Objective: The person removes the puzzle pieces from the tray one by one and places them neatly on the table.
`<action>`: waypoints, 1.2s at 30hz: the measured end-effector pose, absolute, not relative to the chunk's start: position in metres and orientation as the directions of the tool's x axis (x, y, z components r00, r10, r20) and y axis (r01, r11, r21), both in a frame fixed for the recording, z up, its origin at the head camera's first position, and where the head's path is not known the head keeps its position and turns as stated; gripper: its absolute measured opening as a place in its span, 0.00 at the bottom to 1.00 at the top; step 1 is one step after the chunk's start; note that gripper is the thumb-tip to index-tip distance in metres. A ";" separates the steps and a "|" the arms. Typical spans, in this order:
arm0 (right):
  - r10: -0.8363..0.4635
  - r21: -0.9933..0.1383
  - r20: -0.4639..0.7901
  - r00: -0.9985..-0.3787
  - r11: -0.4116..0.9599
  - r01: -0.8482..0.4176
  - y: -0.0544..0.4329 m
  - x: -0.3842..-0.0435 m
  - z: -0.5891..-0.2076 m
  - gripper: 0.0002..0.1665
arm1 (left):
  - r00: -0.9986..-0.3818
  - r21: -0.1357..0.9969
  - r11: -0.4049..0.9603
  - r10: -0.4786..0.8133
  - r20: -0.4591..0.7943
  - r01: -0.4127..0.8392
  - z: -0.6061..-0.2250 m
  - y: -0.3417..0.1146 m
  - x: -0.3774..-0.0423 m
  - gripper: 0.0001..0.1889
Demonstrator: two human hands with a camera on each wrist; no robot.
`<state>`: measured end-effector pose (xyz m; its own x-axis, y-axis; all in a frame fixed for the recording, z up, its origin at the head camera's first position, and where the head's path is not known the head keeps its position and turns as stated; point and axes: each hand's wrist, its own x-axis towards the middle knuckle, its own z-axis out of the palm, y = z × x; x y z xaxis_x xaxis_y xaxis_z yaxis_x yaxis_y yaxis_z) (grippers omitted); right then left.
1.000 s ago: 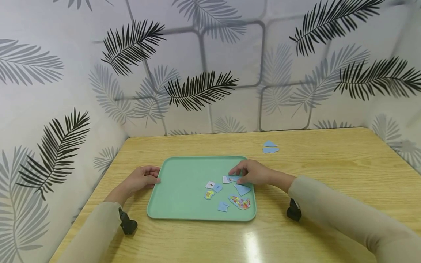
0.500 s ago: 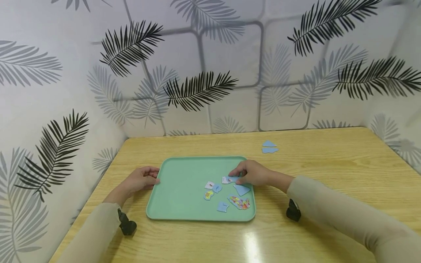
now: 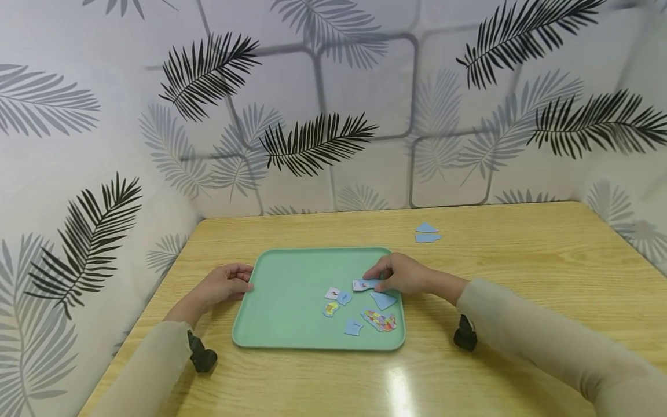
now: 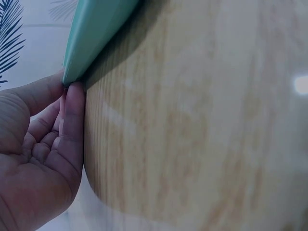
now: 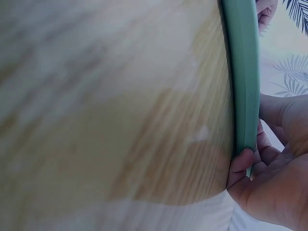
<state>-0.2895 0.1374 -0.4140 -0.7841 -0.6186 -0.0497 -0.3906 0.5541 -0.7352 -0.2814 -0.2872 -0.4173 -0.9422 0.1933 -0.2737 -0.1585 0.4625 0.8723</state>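
Note:
A green tray (image 3: 286, 313) lies on the wooden table. My left hand (image 3: 223, 285) grips its left rim; in the left wrist view, thumb and forefinger pinch the tray's edge (image 4: 91, 43). Over the tray's right side, my right hand (image 3: 406, 273) pinches a blue-and-white puzzle piece (image 3: 359, 285), its right part hidden by the fingers. Just below that hand lies a plain blue puzzle piece (image 3: 383, 300). In the right wrist view the little finger of my right hand (image 5: 279, 159) is at the tray's outer side, and the held piece is out of sight.
Also on the tray are a multicoloured map piece (image 3: 380, 321), a small blue piece (image 3: 353, 328), a yellow piece (image 3: 330, 309) and a joined white-and-blue pair (image 3: 339, 295). Two blue pieces (image 3: 428, 233) lie on the table (image 3: 521, 255) behind, near the leaf-patterned wall (image 3: 365, 174).
The left edge of the blue-and-white puzzle piece in my right hand has risen slightly, with a dark shadow now under it. My left hand and the tray stay in place.

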 end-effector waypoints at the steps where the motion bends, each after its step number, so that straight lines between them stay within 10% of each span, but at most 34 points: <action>1: -0.619 -0.737 -0.051 -0.784 0.553 -0.388 0.138 -0.290 -0.414 0.16 | -0.942 0.872 0.463 0.193 -0.273 -0.158 -0.417 -0.287 -0.282 0.27; 36: -0.506 -0.765 -0.023 -0.862 0.565 -0.310 0.170 -0.290 -0.399 0.16 | -0.939 0.870 0.464 0.196 -0.283 -0.166 -0.417 -0.286 -0.280 0.27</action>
